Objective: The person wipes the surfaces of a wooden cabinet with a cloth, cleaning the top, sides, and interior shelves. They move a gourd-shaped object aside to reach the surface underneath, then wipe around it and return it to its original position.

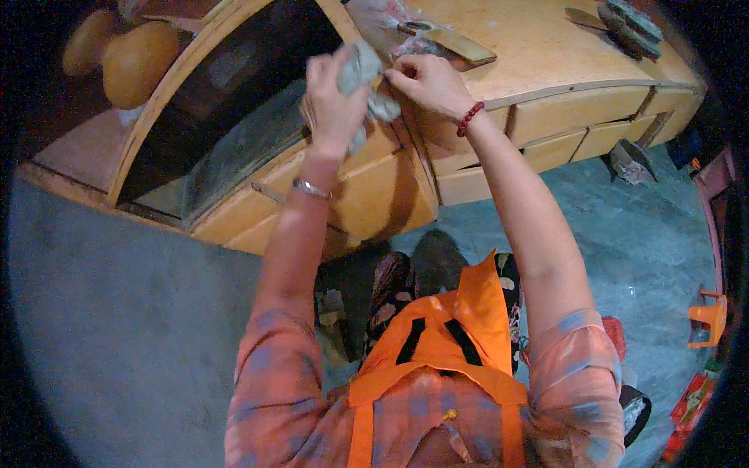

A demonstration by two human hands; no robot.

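Note:
My left hand [335, 96] grips a crumpled pale cloth [360, 67], whose lower folds hang over the edge of the wooden cabinet [380, 187]. Close to its right side, my right hand [430, 82] has thumb and fingertips drawn together beside the cloth; whether they pinch a corner of it is too blurred to tell. A crumpled clear plastic bag [421, 45] lies just behind my right hand. Beyond it, a flat wooden piece [459, 44] rests on the cabinet top [538, 47].
A dark glass panel in a curved-looking wooden frame [149, 120] stands at the left. Rounded orange-brown objects [140, 64] lie beyond it. A pair of brushes or shoes [631, 29] sits at the far right of the top. An orange plastic stool [708, 319] stands on the floor at right.

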